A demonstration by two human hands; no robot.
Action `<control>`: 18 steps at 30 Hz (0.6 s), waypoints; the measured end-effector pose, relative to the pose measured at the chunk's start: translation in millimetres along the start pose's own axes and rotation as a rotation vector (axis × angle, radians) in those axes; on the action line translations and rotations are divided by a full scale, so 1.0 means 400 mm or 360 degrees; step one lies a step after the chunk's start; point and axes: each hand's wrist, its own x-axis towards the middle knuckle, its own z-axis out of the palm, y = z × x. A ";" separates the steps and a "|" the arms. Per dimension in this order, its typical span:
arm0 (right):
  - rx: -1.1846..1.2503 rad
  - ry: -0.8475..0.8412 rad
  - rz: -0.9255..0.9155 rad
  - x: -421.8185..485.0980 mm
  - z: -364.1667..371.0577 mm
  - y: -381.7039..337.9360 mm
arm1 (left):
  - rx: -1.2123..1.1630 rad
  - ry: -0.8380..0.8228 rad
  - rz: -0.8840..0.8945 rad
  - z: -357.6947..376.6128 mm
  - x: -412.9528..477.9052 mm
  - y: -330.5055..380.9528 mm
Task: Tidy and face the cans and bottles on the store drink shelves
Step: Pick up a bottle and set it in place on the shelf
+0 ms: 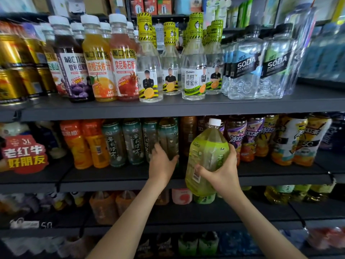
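Note:
My right hand (222,170) grips a green tea bottle (205,156) with a white cap, held in front of the middle shelf (112,181) and tilted slightly left. My left hand (161,163) reaches into that shelf and wraps its fingers round the lower part of a dark jasmine tea bottle (169,137) with a teal label. That bottle stands at the right end of a row of like bottles (133,143). To the right of the held bottle stand purple-labelled iced tea bottles (250,137).
The top shelf (168,107) carries gold cans (13,71), juice bottles (97,58), clear honey-water bottles (193,58) and soda water bottles (244,62). Orange bottles (87,143) and a red sign (23,155) sit left on the middle shelf. More drinks fill the lower shelves.

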 end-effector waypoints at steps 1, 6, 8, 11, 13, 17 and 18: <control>-0.0006 0.0014 0.0002 -0.001 -0.007 0.004 | 0.0032 0.0022 0.0010 0.009 0.005 0.000; -0.0068 0.0118 0.0030 -0.009 -0.051 0.029 | 0.0146 0.0114 0.0025 0.038 0.020 0.000; -0.0090 0.0154 0.0043 -0.016 -0.069 0.039 | 0.0145 0.0126 -0.0009 0.044 0.022 0.008; -0.0093 0.0200 0.0066 -0.033 -0.093 0.051 | 0.0140 0.0167 -0.0025 0.054 0.022 0.017; -0.0107 0.0218 0.0082 -0.046 -0.106 0.059 | 0.0117 0.0196 -0.0033 0.063 0.020 0.014; -0.0126 0.0251 0.0142 -0.081 -0.124 0.101 | -0.0005 0.0245 0.0018 0.080 -0.015 -0.004; -0.0128 0.0257 0.0152 -0.090 -0.127 0.113 | -0.0040 0.0245 0.0060 0.086 -0.034 -0.009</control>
